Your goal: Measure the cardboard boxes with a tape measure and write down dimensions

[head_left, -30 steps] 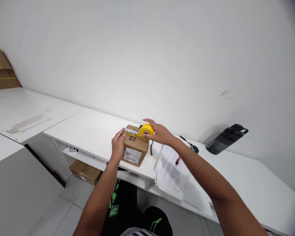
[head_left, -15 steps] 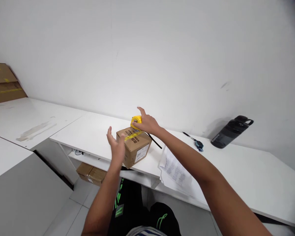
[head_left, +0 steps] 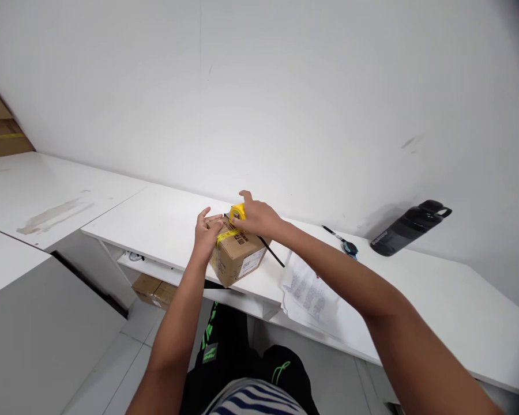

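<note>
A small brown cardboard box (head_left: pixel 242 259) with a white label stands near the front edge of the white desk (head_left: pixel 164 225). My right hand (head_left: pixel 257 218) is closed round a yellow tape measure (head_left: pixel 237 212) at the box's far top edge. A short length of yellow tape blade (head_left: pixel 227 234) runs across the box top. My left hand (head_left: pixel 206 230) rests on the box's left top corner, pinching the blade's end, with the other fingers spread.
Printed papers (head_left: pixel 311 291) with a red pen lie right of the box. A black strap trails behind the box. A pen and a blue object (head_left: pixel 350 248) lie near the wall, beside a dark bottle (head_left: pixel 409 229) on its side. Cardboard boxes (head_left: pixel 153 290) sit under the desk.
The box has been turned. My left hand let go of the box, lifted, then came back to its left top corner. The tape measure moved to the far edge and the blade is pulled out again.
</note>
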{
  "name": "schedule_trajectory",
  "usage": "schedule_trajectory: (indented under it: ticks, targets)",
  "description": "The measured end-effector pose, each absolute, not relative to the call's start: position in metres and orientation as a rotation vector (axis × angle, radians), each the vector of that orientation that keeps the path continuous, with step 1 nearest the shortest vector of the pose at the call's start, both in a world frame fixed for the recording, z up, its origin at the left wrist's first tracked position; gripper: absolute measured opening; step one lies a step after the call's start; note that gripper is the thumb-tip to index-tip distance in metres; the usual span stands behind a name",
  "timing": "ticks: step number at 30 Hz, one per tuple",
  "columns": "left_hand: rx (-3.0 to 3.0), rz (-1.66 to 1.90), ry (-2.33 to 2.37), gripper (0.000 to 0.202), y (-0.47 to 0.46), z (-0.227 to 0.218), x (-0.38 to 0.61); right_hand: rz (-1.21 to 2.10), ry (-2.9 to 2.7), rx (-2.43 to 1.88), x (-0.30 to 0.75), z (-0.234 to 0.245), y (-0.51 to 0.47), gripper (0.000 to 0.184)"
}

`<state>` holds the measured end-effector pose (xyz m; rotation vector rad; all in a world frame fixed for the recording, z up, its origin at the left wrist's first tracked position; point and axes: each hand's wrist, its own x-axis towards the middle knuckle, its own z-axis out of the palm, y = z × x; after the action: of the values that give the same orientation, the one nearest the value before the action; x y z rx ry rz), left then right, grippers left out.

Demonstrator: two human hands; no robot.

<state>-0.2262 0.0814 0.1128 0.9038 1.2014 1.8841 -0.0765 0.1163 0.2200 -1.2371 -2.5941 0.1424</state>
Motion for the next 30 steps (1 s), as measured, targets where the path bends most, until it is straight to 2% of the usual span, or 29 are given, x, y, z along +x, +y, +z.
schedule_trajectory:
  ticks: [7, 14, 25, 30]
  targets:
    - [0.949, 1.901, 1.194, 0.060, 0.085, 0.105, -0.228, 0.238, -2.528, -1.352, -0.012, 0.206, 0.061, 0.073]
    - [0.932, 1.913, 1.175, 0.048, 0.084, 0.105, -0.228, 0.246, -2.526, -1.344, 0.005, 0.197, 0.047, 0.071]
    - [0.919, 1.915, 1.120, 0.047, 0.083, 0.108, -0.229, 0.356, -2.323, -1.272, -0.043, 0.201, 0.095, 0.080]
    - [0.887, 1.977, 0.988, 0.052, 0.060, 0.106, -0.247, 0.574, -2.069, -1.116, -0.043, 0.200, 0.118, 0.089]
